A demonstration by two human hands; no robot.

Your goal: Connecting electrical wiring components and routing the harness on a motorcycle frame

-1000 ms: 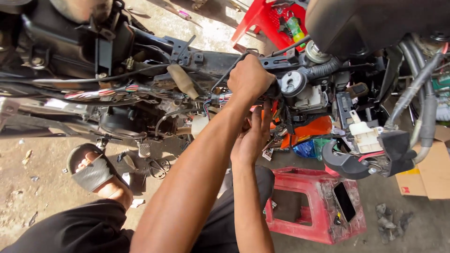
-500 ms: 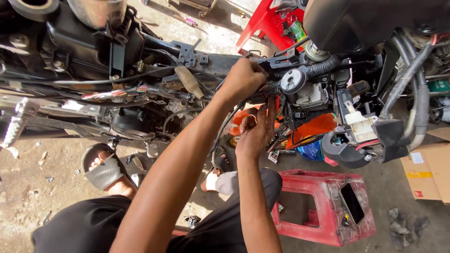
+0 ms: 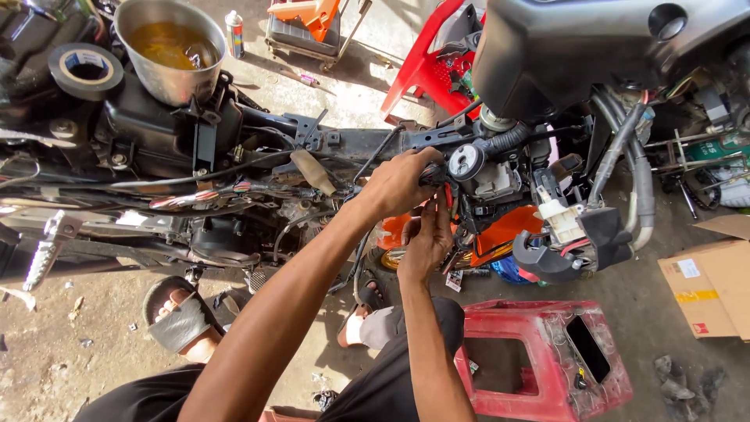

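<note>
While the left hand (image 3: 400,181) closes around the wire bundle (image 3: 434,175) just beside the round ignition lock (image 3: 467,162), the right hand (image 3: 427,238), below the lock, pinches thin wires; steady, gentle pulling seems best.

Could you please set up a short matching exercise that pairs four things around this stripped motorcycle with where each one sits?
Things:
1. round steel pot of amber liquid
2. black roll of insulating tape
3. red plastic stool
4. brown cardboard box

Places:
A. on the ground at the right edge
B. on the ground below the handlebar area
C. at the top left, left of the pot
D. on top of the motorcycle frame, upper left

Pairs: 1-D, 2-C, 3-B, 4-A
</note>
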